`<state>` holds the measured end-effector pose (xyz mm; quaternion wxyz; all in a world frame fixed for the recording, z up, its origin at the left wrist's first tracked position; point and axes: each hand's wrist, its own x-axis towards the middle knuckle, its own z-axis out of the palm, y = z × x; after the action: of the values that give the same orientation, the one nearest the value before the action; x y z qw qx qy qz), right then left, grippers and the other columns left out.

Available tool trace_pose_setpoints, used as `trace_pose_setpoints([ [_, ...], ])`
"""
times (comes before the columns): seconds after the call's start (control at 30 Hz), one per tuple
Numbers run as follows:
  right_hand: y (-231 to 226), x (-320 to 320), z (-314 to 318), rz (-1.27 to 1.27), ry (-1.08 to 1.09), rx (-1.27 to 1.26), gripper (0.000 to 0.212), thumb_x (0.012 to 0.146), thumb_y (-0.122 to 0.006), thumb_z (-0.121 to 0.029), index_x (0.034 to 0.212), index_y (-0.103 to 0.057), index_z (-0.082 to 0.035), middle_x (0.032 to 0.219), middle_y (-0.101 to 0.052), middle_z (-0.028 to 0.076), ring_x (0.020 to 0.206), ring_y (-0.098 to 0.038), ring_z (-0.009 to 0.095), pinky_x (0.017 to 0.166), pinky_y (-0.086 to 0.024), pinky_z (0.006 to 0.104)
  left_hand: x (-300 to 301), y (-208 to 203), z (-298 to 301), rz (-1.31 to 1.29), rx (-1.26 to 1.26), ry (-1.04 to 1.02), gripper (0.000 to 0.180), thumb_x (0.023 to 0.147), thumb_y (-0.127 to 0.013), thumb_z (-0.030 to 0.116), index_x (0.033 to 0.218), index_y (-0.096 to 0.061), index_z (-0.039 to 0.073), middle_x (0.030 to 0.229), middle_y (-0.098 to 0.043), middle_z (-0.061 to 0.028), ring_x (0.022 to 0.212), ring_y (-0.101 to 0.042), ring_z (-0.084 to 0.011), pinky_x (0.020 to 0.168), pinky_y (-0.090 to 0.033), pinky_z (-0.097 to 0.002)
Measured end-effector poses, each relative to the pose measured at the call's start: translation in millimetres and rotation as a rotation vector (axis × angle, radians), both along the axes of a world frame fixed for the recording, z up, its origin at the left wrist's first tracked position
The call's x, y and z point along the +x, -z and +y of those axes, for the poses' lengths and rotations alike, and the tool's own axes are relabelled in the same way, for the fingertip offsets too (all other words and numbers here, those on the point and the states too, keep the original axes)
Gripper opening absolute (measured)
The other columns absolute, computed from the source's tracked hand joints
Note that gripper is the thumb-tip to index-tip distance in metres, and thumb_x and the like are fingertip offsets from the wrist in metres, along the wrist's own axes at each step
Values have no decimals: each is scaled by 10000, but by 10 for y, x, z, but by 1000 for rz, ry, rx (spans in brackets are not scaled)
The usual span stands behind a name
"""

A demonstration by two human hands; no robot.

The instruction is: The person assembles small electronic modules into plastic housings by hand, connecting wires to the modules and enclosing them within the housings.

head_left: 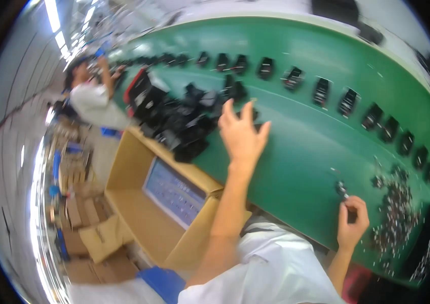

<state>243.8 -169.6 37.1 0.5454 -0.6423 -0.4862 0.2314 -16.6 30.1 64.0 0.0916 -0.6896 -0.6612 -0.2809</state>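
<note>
My left hand (244, 137) reaches over the green table with its fingers spread, beside a heap of black plastic parts (187, 119). Some dark pieces sit just behind its fingertips; whether they touch cannot be made out. Lower on the right, my right hand (352, 223) pinches a small dark and silvery part (342, 189) between thumb and forefinger, close above the tabletop. To the right of that hand lies a scattered pile of small metallic pieces (397, 218).
Black devices (321, 91) stand in a long curved row across the green table (296, 147). An open cardboard box (136, 213) with a printed sheet inside is at my left. A black tray (422, 243) lies at far right. Another person (93, 96) works farther left, above stacked cartons (85, 218).
</note>
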Motion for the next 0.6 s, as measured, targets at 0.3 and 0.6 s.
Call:
trace_pose_setpoints([
  [0.3,298,147,-142,-60,-61,4,54,923,-628,4,971,-602,7,1060,-635,52,824,-567,99,755,-465,228,-106,-161,1062,-70,-493,-231,982,726,-825,502,1517,-328,202,1569,-244,-237,1421,-172,-572,1059,-209,-778],
  [0.6,310,218,-175,-56,-47,-47,59,939,-613,-12,989,-599,17,1079,-640,71,895,-587,132,812,-480,255,-73,54,618,-121,-490,-211,800,823,-767,378,1487,-354,208,1524,-243,-274,1364,-254,-606,1025,-303,-768],
])
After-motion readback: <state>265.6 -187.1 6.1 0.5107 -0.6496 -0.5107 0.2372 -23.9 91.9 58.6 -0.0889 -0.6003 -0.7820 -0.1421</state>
